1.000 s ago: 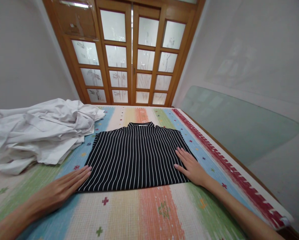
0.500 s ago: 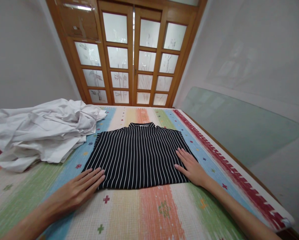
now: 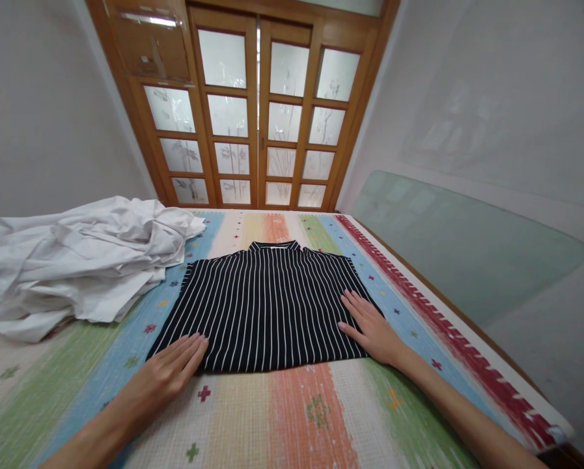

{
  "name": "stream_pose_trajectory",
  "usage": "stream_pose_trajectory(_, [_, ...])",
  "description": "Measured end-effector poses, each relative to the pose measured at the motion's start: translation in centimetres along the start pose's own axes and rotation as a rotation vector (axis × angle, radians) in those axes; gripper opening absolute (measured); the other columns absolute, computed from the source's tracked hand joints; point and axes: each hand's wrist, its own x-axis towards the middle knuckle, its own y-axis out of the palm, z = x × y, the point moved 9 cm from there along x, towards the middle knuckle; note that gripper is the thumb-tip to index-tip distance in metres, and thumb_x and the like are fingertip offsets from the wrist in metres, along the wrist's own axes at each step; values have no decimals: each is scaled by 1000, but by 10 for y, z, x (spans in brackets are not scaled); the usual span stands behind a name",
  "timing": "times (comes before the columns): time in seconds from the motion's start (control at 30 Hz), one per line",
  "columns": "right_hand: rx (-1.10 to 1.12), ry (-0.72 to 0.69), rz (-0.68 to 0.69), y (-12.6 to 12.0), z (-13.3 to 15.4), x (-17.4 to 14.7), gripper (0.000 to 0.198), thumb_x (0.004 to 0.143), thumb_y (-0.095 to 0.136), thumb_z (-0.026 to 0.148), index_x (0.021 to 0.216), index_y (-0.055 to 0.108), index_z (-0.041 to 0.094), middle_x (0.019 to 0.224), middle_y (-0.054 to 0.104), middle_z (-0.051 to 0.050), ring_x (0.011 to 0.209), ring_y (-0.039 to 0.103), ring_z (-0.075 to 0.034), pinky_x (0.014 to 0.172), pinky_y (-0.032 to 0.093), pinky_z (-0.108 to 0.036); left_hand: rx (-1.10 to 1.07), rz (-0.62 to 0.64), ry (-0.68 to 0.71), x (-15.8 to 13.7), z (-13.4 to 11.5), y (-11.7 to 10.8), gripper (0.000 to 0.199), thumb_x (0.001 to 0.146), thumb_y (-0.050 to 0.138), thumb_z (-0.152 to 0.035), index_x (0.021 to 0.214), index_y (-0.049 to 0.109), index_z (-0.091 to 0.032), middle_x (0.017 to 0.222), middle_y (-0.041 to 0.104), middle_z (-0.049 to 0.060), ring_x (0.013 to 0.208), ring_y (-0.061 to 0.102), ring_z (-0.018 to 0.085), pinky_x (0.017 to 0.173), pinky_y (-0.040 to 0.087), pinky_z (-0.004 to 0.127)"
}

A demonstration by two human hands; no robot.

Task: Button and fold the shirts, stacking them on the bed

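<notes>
Saw a plain grey left wall (image 3: 38, 111) at the far left. Found a big heap of white cloth (image 3: 91, 254) nearer, soft and crumpled, lying on the left side of a bright cover (image 3: 243, 417) with stripes of green, blue, cream, yellow and orange. Spotted the left hand (image 3: 171, 371) next, nearer than the heap and a bit to the right, reaching in from the near left. Held flat and loose, not curled round anything, with fingers close together and tips resting on the near left part of a black shirt (image 3: 272, 306) with thin white lines. Could not see the left thumb.

Noticed a small red cross (image 3: 204, 393) and a small green cross (image 3: 193, 452) printed on the cover, on the near side of the shirt. Saw the shirt in the middle of the cover, lying flat and smooth, with a straight edge on the near side and the collar (image 3: 275, 246) on the far side. Saw brown wooden doors (image 3: 226, 117) far behind, with many pale panes.

Found the right hand (image 3: 371, 331) on the near right part of the shirt, palm down, flat and relaxed, with fingers a little apart. Gripped nothing there. Saw a red band (image 3: 409, 284) farther right along the cover, then a big greenish panel (image 3: 467, 247) with round corners, by a pale right wall (image 3: 516, 98).
</notes>
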Motion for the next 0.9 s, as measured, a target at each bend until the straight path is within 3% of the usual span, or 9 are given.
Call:
stream_pose_trajectory(0.23, [9,4,-1,-1,1,1,71,97,36,61,155,29,21,160,26,-10,148,23,-29,120,24,-54,29,-33,-24,15,-7,-19,43,91,44,-14,130,60,-17,124,69,10,114,65,24,94,58,39])
stream_pose_trajectory(0.4, [4,12,18,-1,2,2,71,97,35,61,154,30,19,160,26,-11,148,23,-29,119,25,-54,64,-153,1,19,-14,-5,51,86,34,1,125,63,-13,117,71,12,112,66,23,94,58,40])
stream_pose_trajectory(0.53, [0,13,24,0,1,1,71,98,34,61,155,29,19,160,25,-11,148,23,-28,119,25,-53,77,-165,11,17,-11,2,54,84,34,3,127,62,-13,118,70,13,114,64,24,96,56,40])
stream_pose_trajectory(0.77, [-1,9,-9,1,0,0,72,97,36,62,154,31,18,159,27,-11,148,24,-29,119,25,-52,179,-220,-105,20,-5,-19,54,80,33,5,121,66,-11,115,71,14,108,66,25,92,57,40])
stream_pose_trajectory(0.9, [-3,-3,-8,1,0,0,71,97,36,61,154,30,20,159,27,-11,147,25,-29,119,26,-53,183,-225,-98,31,-4,-23,53,80,35,3,120,67,-13,113,72,13,105,67,25,90,57,40])
